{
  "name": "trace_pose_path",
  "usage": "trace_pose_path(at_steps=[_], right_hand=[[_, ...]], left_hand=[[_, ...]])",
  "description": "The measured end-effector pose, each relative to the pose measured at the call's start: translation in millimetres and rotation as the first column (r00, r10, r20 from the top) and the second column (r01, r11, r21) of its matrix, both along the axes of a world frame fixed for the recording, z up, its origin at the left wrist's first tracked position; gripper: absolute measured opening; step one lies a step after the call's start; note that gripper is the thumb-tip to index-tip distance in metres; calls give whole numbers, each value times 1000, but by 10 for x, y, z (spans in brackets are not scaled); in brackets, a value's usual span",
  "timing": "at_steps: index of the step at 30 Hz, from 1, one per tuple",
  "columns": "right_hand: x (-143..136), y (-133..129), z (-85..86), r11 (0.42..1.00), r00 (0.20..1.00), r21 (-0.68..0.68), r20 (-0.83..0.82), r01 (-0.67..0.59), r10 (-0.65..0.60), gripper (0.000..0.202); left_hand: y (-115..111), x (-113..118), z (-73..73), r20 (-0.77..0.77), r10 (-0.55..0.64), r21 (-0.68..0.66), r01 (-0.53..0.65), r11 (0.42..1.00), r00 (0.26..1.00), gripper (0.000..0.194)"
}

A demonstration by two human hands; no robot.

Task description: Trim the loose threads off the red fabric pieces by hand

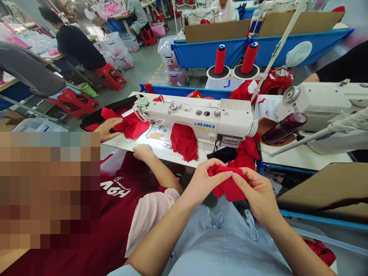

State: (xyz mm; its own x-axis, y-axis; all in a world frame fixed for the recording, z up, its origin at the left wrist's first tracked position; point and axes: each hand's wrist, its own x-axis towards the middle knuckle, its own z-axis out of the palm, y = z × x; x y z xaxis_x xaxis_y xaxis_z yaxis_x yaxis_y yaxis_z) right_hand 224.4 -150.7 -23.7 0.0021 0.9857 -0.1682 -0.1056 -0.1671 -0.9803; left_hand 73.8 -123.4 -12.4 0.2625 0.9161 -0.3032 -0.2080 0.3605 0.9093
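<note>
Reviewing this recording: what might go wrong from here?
The red cloth is pinched up off the table by the left hand and right hand, so it might slip and drop. A co-worker's arm is close beside the left forearm; they might bump.

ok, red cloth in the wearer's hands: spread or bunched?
Bunched: the red cloth is gathered in folds between left hand and right hand, its lower part hanging below.

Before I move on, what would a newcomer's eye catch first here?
Probably the white sewing machine across the middle. Nearer the camera, the wearer's left hand and right hand pinch a red cloth. Beyond the machine stand two red thread cones.
</note>
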Motion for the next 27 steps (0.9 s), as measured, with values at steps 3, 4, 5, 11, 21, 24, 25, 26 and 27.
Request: trace_pose_path(at_steps=[3, 4, 5, 11, 21, 24, 25, 26, 27], right_hand=[[22, -5, 22, 997, 998, 58, 17, 55, -56, 22], [38, -4, 28, 995, 997, 74, 21, 68, -70, 20], [54, -4, 35, 994, 997, 85, 28, 73, -76, 19], [113, -40, 72, 986, 990, 130, 89, 102, -114, 18], [252, -45, 79, 918, 892, 294, 284, 268, -351, 17], [280, -56, 74, 919, 872, 335, 361, 209, -330, 15], [278, -59, 77, 922, 870, 348, 389, 167, -304, 13], [272, -60, 84, 927, 869, 357, 417, 112, -266, 10], [265, -58, 94, 932, 866, 358, 450, 46, -216, 8]], left_hand=[[-26, 14, -10, 9, 31, 3, -31, 1000, 999, 29], [-34, 19, -5, 12, 34, 1, -34, 999, 999, 28], [-41, 24, 3, 16, 31, -1, -31, 1000, 999, 27], [-73, 83, 56, 53, 30, -4, -29, 1000, 998, 23], [-89, 187, 52, 80, 153, -89, -145, 985, 985, 23], [-90, 177, 30, 69, 202, -87, -196, 977, 977, 21], [-91, 173, 21, 62, 207, -89, -201, 976, 976, 20], [-93, 169, 13, 57, 207, -94, -201, 975, 977, 20], [-95, 165, 6, 55, 206, -97, -200, 975, 977, 19]])
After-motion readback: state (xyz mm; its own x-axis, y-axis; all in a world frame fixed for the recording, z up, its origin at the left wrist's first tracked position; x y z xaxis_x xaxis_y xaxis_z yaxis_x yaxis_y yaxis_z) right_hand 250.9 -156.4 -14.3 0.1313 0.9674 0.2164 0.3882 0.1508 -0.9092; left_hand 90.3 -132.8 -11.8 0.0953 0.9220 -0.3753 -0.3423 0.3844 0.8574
